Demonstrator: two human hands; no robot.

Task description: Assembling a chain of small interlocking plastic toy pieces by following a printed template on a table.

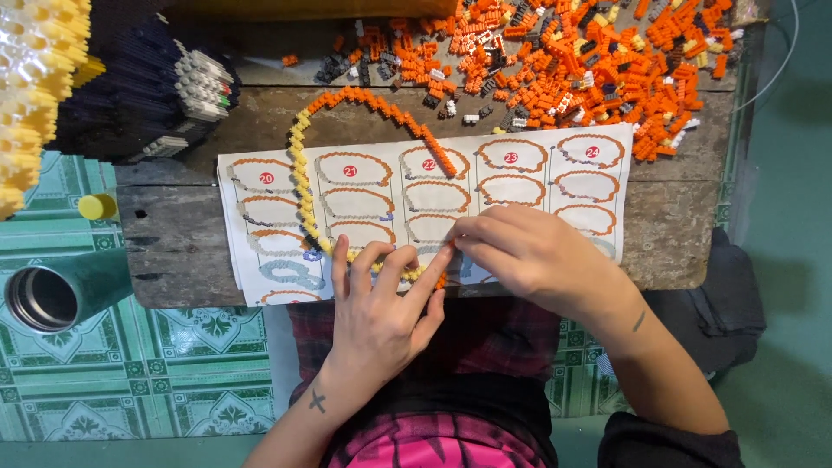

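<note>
A curved chain of tiny building bricks (302, 178), yellow down its left side and orange across the top, lies over a white instruction sheet (364, 204) printed with numbered steps. My left hand (381, 308) rests on the sheet's near edge, its fingers spread and pressing on the chain's lower yellow end. My right hand (529, 256) sits just to the right, fingertips pinched together at the same spot where the chain's lower end meets an orange piece. What the right fingertips pinch is hidden.
The sheet lies on a worn wooden board (173, 234). A big heap of orange, grey and white small bricks (563, 61) fills the far right. A large yellow and dark blue brick model (104, 78) stands at far left, with a metal cup (39, 299) and a yellow cap (97, 206) near it.
</note>
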